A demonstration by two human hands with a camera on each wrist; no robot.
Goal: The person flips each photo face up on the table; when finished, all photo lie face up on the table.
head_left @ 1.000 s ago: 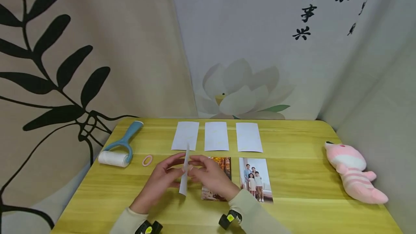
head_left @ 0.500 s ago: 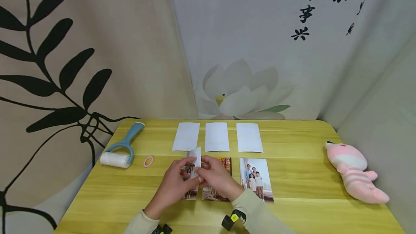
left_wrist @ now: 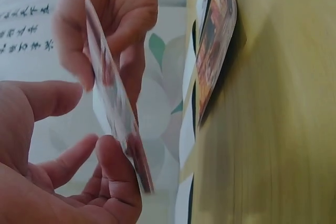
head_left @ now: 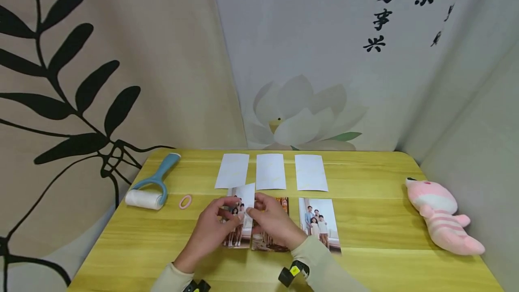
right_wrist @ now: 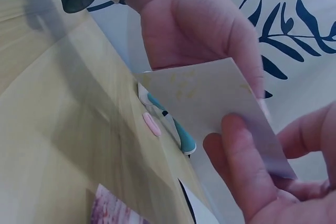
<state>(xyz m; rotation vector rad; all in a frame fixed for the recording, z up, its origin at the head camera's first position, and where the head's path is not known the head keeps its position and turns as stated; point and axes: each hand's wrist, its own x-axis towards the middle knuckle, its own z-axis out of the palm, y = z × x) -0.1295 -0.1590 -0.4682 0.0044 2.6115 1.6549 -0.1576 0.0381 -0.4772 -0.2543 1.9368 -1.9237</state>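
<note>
My right hand (head_left: pixel 277 222) pinches a family photo print (head_left: pixel 243 226) at its right edge, the print tilted up over the near part of the table. Its plain whitish back (right_wrist: pixel 194 93), with faint yellow marks, faces the right wrist view. My left hand (head_left: pixel 212 224) is at the print's left side with fingers spread; in the left wrist view its thumb (left_wrist: pixel 118 169) is right at the print's lower part, and the index finger stands apart. Beside the held print lies an autumn-coloured photo (head_left: pixel 282 206), partly under my right hand. Another family photo (head_left: pixel 320 224) lies to its right.
Three white cards (head_left: pixel 232 171) lie in a row at the back. A blue-handled lint roller (head_left: pixel 156 184) and a pink ring (head_left: pixel 185 201) are on the left. A pink plush toy (head_left: pixel 442 217) lies at the table's right edge; curtains stand behind.
The print has turned from edge-on to showing its picture side in the head view, and has shifted slightly right. My left hand has loosened around it; my right hand keeps its pinch.
</note>
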